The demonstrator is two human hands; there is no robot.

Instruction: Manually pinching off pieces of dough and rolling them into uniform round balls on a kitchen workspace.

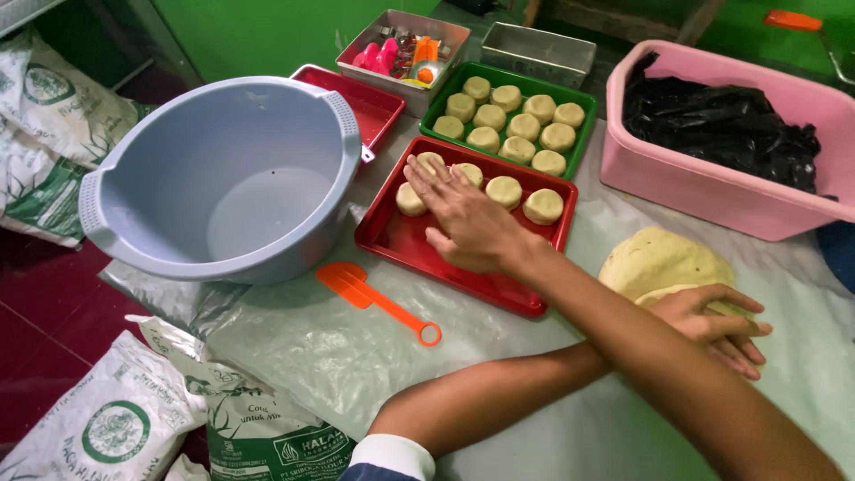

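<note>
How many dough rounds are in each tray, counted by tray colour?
Green tray, dough rounds: 12
Front red tray, dough rounds: 5 in view; the right hand may hide more
Back red tray, dough rounds: 0
Total: 17 in view

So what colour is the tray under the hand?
Red; the tray shows best in the head view, beside a green one.

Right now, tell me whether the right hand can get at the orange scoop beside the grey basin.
Probably yes. The right hand lies flat on the red tray, and the orange scoop lies uncovered just off that tray's edge. The crossed left arm sits nearer the body, clear of that path.
</note>
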